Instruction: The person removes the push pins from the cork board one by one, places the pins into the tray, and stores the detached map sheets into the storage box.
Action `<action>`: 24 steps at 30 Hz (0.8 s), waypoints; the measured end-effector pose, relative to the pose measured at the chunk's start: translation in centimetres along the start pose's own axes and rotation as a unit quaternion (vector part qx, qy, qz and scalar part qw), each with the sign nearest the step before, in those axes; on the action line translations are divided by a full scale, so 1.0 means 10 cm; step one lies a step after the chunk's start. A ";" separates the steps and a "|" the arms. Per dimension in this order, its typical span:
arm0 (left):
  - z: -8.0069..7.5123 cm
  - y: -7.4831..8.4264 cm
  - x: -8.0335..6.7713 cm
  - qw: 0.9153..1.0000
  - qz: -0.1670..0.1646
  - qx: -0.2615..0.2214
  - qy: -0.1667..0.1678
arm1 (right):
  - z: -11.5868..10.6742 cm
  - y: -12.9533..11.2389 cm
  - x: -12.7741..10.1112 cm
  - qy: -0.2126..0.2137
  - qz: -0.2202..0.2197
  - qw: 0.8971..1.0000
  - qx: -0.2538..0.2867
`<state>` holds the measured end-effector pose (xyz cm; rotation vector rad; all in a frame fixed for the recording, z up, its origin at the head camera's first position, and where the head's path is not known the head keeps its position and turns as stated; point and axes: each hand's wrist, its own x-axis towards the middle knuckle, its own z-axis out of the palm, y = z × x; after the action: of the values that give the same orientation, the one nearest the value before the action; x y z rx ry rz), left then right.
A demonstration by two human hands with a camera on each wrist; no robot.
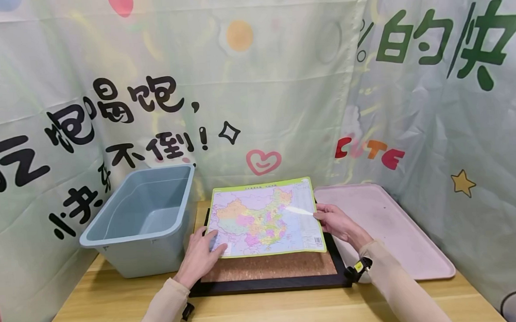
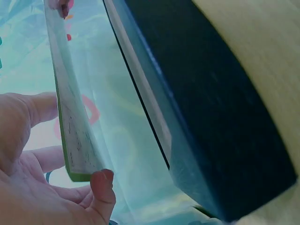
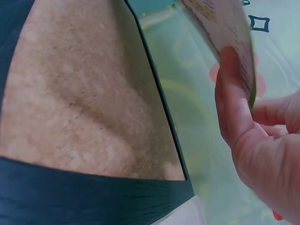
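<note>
A thin map sheet with a yellow-green border, showing coloured regions, is held above a black-framed cork board. My left hand grips its left edge near the lower corner; in the left wrist view the thumb and fingers lie on either side of the sheet. At the right edge my right hand pinches the sheet, with fingers on both faces in the right wrist view. A bright streak of glare crosses the map. Below it, the board's cork surface shows with a shadow on it; the sheet hides its far part in the head view.
To the left stands a deep blue-grey plastic bin. A pale pink tray lies to the right, partly behind the right arm. All rest on a wooden table, with a printed cloth hanging behind and at the sides.
</note>
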<state>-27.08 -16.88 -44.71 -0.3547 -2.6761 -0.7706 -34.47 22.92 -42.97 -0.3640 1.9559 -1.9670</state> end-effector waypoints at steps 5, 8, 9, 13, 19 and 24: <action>-0.02 0.02 0.01 1.000 0.001 0.008 0.024 | 0.01 -0.05 0.01 0.006 -0.007 1.000 -0.002; -0.02 0.02 0.00 0.999 0.003 0.011 0.031 | 0.06 -0.08 0.03 0.044 -0.010 0.999 -0.018; -0.02 0.02 0.00 0.999 0.004 0.011 0.033 | 0.07 -0.10 0.03 0.061 -0.011 0.998 -0.023; -0.03 0.02 -0.01 0.999 0.010 0.007 0.045 | 0.13 -0.15 0.04 0.133 -0.009 0.990 -0.054; -0.05 0.04 -0.01 0.999 0.006 -0.002 0.053 | 0.18 -0.23 0.06 0.192 -0.018 0.979 -0.059; -0.04 0.04 -0.03 0.999 0.017 -0.001 0.048 | 0.19 -0.27 0.07 0.224 -0.017 0.972 -0.068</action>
<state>-26.59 -16.79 -44.31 -0.3531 -2.5739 -0.7608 -34.48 20.86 -40.25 0.0233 2.3776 -2.0803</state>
